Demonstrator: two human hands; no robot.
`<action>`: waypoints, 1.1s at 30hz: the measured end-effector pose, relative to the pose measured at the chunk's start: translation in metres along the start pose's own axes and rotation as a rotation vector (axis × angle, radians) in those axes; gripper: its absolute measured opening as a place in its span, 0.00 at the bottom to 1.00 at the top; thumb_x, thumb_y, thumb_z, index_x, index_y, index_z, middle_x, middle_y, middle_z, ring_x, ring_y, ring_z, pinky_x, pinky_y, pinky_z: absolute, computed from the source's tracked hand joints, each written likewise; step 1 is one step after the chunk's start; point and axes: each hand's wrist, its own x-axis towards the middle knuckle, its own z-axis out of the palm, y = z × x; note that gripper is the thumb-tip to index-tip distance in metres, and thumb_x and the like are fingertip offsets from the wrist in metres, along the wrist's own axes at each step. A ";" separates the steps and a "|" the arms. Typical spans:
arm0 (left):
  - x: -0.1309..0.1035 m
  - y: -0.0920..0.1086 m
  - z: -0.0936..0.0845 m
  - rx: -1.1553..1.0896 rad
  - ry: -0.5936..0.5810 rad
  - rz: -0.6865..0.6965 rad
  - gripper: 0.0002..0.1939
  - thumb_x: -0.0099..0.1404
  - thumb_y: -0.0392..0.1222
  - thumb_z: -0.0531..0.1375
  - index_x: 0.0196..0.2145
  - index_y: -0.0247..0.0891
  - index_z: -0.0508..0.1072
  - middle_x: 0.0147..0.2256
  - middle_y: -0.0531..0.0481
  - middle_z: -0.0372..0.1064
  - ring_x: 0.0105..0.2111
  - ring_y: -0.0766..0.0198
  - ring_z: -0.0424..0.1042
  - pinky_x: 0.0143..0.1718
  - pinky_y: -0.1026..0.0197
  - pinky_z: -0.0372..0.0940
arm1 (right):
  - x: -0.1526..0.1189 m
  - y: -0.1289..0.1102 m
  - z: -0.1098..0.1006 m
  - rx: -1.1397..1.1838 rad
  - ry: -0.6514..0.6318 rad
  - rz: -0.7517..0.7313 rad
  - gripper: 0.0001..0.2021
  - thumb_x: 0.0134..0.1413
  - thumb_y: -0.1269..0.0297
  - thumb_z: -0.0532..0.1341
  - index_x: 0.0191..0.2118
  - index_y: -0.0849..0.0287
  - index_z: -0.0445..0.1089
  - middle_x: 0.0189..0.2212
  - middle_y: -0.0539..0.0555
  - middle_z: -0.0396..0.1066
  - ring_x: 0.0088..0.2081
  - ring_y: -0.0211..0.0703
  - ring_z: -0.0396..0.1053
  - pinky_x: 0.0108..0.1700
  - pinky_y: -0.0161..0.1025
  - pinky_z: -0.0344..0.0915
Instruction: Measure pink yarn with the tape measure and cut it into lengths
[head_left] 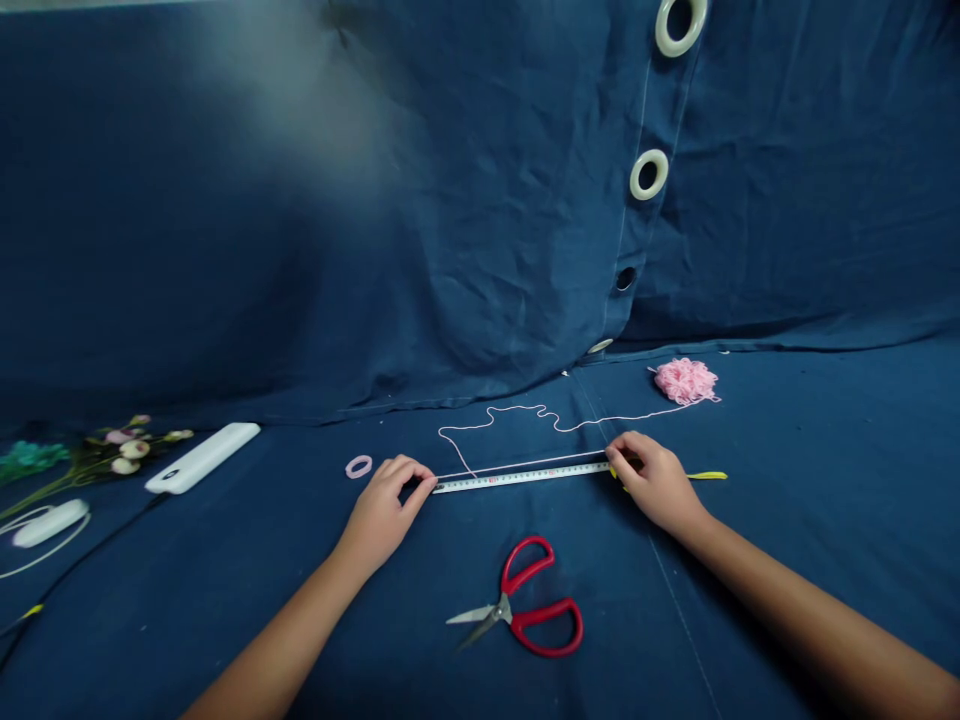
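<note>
Left hand (386, 505) and right hand (652, 480) pinch the tape measure (525, 477), pink yarn (525, 465) already straight alongside; slack strand (515, 408) loops uncut toward the ball (685, 382) near the cloth's (825, 500) back edge, scissors (504, 607) untouched.

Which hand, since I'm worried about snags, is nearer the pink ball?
The right hand, this side of the ball; the left hand is farther, beside the ring.

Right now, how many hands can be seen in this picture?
2: the left hand at the measuring tape's left end, the right hand on it farther right.
</note>
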 end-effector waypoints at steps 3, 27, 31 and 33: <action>-0.001 0.001 -0.001 -0.011 -0.005 0.011 0.12 0.75 0.48 0.55 0.38 0.42 0.74 0.41 0.49 0.72 0.44 0.55 0.70 0.48 0.54 0.64 | 0.000 -0.001 -0.001 0.007 -0.006 -0.001 0.12 0.67 0.55 0.57 0.34 0.53 0.71 0.32 0.53 0.74 0.35 0.47 0.71 0.37 0.41 0.65; -0.002 -0.011 -0.003 0.109 -0.030 0.086 0.13 0.76 0.50 0.55 0.43 0.48 0.80 0.42 0.49 0.73 0.44 0.56 0.71 0.47 0.55 0.65 | 0.000 0.000 -0.001 0.030 0.023 -0.016 0.12 0.66 0.56 0.57 0.34 0.53 0.71 0.31 0.52 0.73 0.34 0.46 0.71 0.37 0.41 0.65; -0.003 -0.008 -0.004 0.074 -0.030 0.065 0.14 0.76 0.51 0.55 0.43 0.47 0.79 0.43 0.48 0.74 0.45 0.56 0.71 0.48 0.55 0.65 | 0.000 0.000 -0.002 0.048 0.007 -0.006 0.11 0.66 0.56 0.57 0.34 0.53 0.71 0.31 0.51 0.73 0.34 0.46 0.71 0.37 0.40 0.65; -0.003 -0.007 -0.004 0.030 -0.043 0.043 0.14 0.76 0.51 0.55 0.43 0.46 0.79 0.43 0.49 0.74 0.46 0.56 0.72 0.48 0.56 0.65 | 0.000 0.000 -0.002 0.051 0.002 0.001 0.12 0.66 0.56 0.57 0.34 0.53 0.71 0.31 0.51 0.73 0.34 0.46 0.71 0.37 0.40 0.65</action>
